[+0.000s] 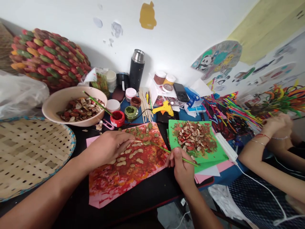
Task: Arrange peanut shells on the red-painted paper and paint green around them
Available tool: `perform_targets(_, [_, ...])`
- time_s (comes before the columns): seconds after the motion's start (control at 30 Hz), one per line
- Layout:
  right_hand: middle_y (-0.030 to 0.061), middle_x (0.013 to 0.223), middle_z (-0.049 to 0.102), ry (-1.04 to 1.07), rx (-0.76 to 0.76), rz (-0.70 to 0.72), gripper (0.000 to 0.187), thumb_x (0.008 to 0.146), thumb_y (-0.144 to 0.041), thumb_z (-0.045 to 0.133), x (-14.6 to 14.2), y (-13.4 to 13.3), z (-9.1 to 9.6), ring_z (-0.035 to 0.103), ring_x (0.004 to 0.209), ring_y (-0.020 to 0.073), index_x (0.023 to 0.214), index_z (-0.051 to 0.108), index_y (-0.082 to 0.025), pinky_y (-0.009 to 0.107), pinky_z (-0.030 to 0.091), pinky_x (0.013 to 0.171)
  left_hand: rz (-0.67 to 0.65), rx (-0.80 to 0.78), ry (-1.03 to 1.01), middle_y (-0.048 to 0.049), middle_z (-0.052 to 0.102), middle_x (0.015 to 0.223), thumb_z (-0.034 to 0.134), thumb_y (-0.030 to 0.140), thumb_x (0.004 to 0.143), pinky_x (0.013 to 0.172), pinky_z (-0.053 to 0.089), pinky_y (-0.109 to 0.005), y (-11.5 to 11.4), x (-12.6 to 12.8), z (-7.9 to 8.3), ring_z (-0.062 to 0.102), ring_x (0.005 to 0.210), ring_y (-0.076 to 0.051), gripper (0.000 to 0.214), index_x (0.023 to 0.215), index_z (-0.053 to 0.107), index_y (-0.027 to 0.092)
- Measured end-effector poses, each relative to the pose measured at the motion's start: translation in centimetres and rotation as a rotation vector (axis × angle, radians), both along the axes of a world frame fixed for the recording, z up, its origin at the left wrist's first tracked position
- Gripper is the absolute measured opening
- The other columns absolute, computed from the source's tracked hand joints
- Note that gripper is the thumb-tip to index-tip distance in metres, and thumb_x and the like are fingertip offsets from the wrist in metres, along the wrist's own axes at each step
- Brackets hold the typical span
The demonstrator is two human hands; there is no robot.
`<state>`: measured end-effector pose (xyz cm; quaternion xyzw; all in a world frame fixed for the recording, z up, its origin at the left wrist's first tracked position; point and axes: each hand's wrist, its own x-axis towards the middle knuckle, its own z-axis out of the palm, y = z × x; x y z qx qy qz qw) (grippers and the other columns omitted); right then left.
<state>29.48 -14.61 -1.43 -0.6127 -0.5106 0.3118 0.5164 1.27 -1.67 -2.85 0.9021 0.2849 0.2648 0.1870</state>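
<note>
My left hand (108, 147) rests palm down on a pink sheet (126, 167) smeared with red and orange paint, its fingers curled over pale nutshells (130, 156) lying there. What the fingertips pinch is hidden. My right hand (181, 165) grips a thin green paintbrush (164, 149) whose tip reaches left onto the painted sheet near several green shells (140, 132). A green sheet (209, 156) piled with brown and red shells lies just right of that hand.
A beige bowl (59, 98) of painted shells stands behind, with red (117, 118) and green (131, 112) paint pots, a yellow glue gun (164, 108) and a black flask (136, 69). A woven tray (28, 152) lies at left. Another person's hands (276, 125) handle pipe cleaners at right.
</note>
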Motion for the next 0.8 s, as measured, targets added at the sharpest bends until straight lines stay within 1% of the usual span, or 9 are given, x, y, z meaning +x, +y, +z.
perform_targets(0.13, [-0.0041,0.055,0.052,0.033,0.009,0.008,0.059,0.112,-0.063,0.056,0.11,-0.18,-0.12,0.057,0.045,0.0143,0.069,0.059,-0.023,0.026,0.047,0.048,0.011,-0.004,-0.016,-0.006,0.086,0.102,0.045,0.036,0.115,0.075,0.06,-0.028,-0.03,0.05,-0.05,0.08,0.081,-0.019,0.038,0.112,0.081,0.023])
perform_targets(0.27, [-0.0041,0.054,0.052,0.045,-0.001,0.015,0.058,0.113,-0.063,0.054,0.1,-0.45,-0.06,0.059,0.046,0.015,0.071,0.06,-0.023,0.026,0.045,0.048,0.008,-0.02,-0.005,-0.0065,0.086,0.101,0.045,0.035,0.114,0.075,0.061,-0.028,-0.05,0.08,-0.05,0.079,0.079,-0.019,0.039,0.111,0.081,0.023])
perform_targets(0.37, [-0.0037,0.054,0.053,0.053,0.001,0.016,0.058,0.113,-0.063,0.054,0.01,-0.55,-0.08,0.059,0.046,0.0148,0.071,0.06,-0.023,0.026,0.045,0.048,0.026,-0.041,-0.002,-0.0066,0.086,0.101,0.045,0.037,0.113,0.076,0.062,-0.029,-0.1,0.09,-0.03,0.079,0.08,-0.019,0.04,0.112,0.082,0.023])
perform_targets(0.53, [-0.0035,0.054,0.052,0.045,-0.007,0.025,0.061,0.112,-0.065,0.055,0.01,-0.46,-0.21,0.059,0.047,0.0151,0.068,0.058,-0.023,0.027,0.046,0.049,0.037,-0.06,0.009,-0.0064,0.086,0.1,0.046,0.039,0.113,0.077,0.062,-0.029,-0.05,0.06,-0.03,0.079,0.08,-0.02,0.04,0.11,0.083,0.023])
perform_targets(0.67, [-0.0037,0.055,0.052,0.047,0.009,0.014,0.059,0.112,-0.063,0.056,-0.04,-0.43,0.17,0.059,0.047,0.0152,0.069,0.06,-0.023,0.027,0.045,0.049,0.023,-0.032,0.001,-0.0067,0.086,0.1,0.046,0.036,0.113,0.075,0.061,-0.029,0.05,0.04,-0.14,0.079,0.079,-0.02,0.038,0.11,0.082,0.023])
perform_targets(0.8, [-0.0022,0.056,0.055,0.034,0.028,0.081,0.059,0.114,-0.06,0.053,-0.7,-0.32,0.29,0.059,0.048,0.0151,0.07,0.061,-0.023,0.027,0.045,0.05,0.01,0.015,-0.013,-0.0061,0.086,0.099,0.045,0.035,0.114,0.073,0.059,-0.029,0.07,0.08,-0.07,0.079,0.078,-0.02,0.038,0.111,0.081,0.022])
